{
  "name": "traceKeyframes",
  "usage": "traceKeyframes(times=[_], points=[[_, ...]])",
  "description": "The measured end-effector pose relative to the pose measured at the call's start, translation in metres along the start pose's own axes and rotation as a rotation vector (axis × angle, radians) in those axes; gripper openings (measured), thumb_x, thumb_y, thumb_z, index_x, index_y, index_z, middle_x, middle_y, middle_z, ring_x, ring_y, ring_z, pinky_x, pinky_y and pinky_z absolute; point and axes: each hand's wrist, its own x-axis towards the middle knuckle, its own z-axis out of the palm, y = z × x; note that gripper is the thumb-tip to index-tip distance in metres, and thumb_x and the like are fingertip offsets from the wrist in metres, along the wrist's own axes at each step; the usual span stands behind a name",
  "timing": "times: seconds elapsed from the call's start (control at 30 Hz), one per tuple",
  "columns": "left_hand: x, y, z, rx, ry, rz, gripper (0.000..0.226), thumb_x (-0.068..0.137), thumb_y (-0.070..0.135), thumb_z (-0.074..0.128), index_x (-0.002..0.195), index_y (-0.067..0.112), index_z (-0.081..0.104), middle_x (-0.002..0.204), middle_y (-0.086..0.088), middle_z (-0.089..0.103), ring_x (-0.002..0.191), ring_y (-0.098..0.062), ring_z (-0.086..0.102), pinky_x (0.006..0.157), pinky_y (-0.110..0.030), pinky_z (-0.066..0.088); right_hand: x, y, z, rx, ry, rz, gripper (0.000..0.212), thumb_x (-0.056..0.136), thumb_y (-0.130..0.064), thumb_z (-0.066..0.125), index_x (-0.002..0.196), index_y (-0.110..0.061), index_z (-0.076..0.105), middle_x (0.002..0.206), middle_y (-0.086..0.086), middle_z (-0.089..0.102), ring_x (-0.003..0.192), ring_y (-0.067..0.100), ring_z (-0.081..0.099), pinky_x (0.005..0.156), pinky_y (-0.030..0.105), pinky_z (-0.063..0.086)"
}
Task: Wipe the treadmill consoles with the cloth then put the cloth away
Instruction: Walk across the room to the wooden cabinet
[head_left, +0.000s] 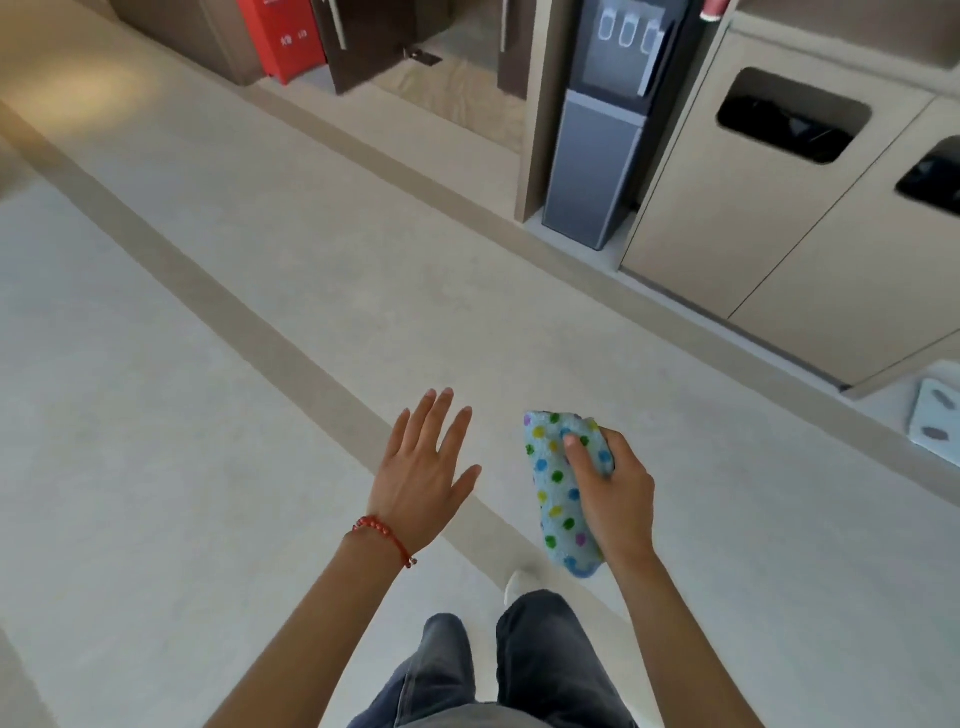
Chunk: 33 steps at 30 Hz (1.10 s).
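- Cloth (558, 499), pale blue with coloured dots, sits folded in your right hand (615, 491), held out in front of you above the floor, low and right of centre in the head view.
- Your right fingers wrap the cloth's upper part, thumb (577, 457) pressed on its dotted face; its lower end hangs free below your wrist.
- Your left hand (423, 467) is empty, palm down, fingers spread wide, just beside the cloth but not touching it.
- A red beaded bracelet (385, 535) circles your left wrist.
- Below the hands, your legs in dark jeans (498, 660) show, with the toe of a white shoe (519, 582) poking out ahead.
- Pale floor (182, 415) stretches under you, crossed by a darker band (249, 322) running diagonally from upper left to below your hands.
- A white bathroom scale (935, 421) lies on the floor at the right edge, near the base of the cabinets.
- Beige cabinets (727, 208) with two dark bin openings (792, 117) line the right wall.
- A grey water dispenser (597, 156) stands in a niche just left of them.
- Farther left, dark doors (363, 47) stand open, and a red box (280, 36) sits beside them at the top of the frame.
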Motion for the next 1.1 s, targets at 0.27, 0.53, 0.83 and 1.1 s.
traceKeyframes(times=[0.27,0.53,0.83,1.1], points=[[0.149,0.034,0.025,-0.038,-0.002,0.161,0.059,0.089,0.044,0.033,0.13,0.005,0.052,0.137,-0.02,0.048,0.126,-0.037,0.045,0.099,-0.053,0.035,0.117,0.001,-0.037,0.033,0.143,0.088,0.028,0.087,-0.044,0.056,0.107,-0.024,0.059,0.09,-0.009,0.062,0.082,0.012,0.059,0.071,0.024,0.045],[0.288,0.093,0.032,-0.09,0.014,0.341,0.061,0.098,0.048,0.014,0.133,0.007,0.042,0.138,-0.021,0.046,0.128,-0.037,0.042,0.101,-0.052,0.033,0.213,0.005,-0.105,0.096,0.325,0.197,0.026,0.089,-0.04,0.056,0.107,-0.022,0.059,0.089,-0.007,0.062,0.08,0.014,0.06,0.065,0.021,0.044],[0.435,0.132,0.06,-0.118,-0.013,0.467,0.061,0.098,0.051,0.01,0.133,0.009,0.039,0.136,-0.022,0.048,0.124,-0.039,0.047,0.098,-0.053,0.034,0.337,0.002,-0.138,0.102,0.465,0.27,0.032,0.091,-0.039,0.053,0.114,-0.018,0.057,0.097,-0.002,0.062,0.079,0.014,0.058,0.059,0.017,0.043],[0.616,0.14,0.084,-0.102,-0.027,0.53,0.066,0.097,0.05,0.015,0.131,0.005,0.05,0.136,-0.021,0.048,0.125,-0.037,0.046,0.1,-0.051,0.029,0.503,-0.022,-0.153,0.103,0.514,0.288,0.035,0.09,-0.041,0.053,0.117,-0.018,0.056,0.097,-0.003,0.061,0.083,0.017,0.059,0.065,0.023,0.045]])
